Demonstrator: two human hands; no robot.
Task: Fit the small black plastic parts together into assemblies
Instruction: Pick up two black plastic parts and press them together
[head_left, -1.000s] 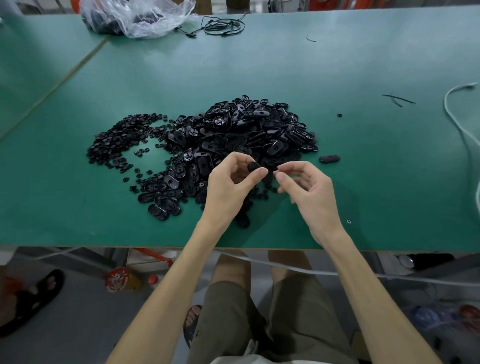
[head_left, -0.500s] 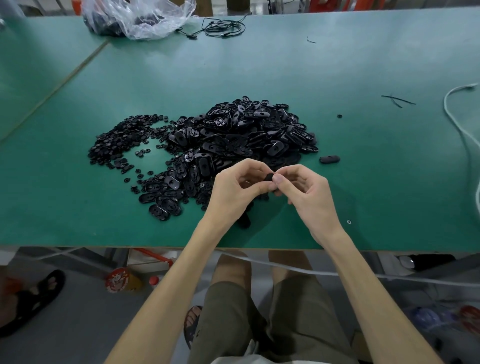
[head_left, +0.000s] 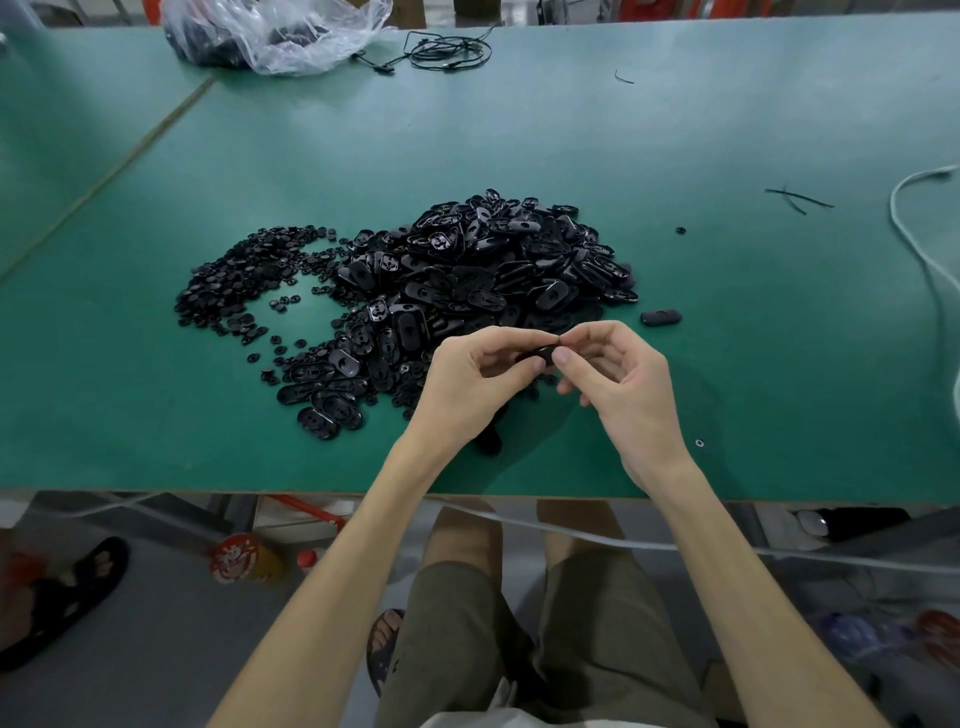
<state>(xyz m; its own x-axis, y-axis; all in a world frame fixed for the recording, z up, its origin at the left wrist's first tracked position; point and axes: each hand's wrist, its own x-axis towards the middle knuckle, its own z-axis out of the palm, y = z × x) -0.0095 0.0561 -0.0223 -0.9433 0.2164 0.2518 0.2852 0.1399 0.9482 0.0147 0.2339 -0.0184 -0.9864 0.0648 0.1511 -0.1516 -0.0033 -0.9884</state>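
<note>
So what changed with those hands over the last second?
The right hand closed the gap and now pinches the black part that the left hand was already holding. The pile and the lone piece beside it stayed put.

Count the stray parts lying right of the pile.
3: an oval piece at the pile's right edge, a small ring farther back, a second ring near the right hand. More may be hidden.
</note>
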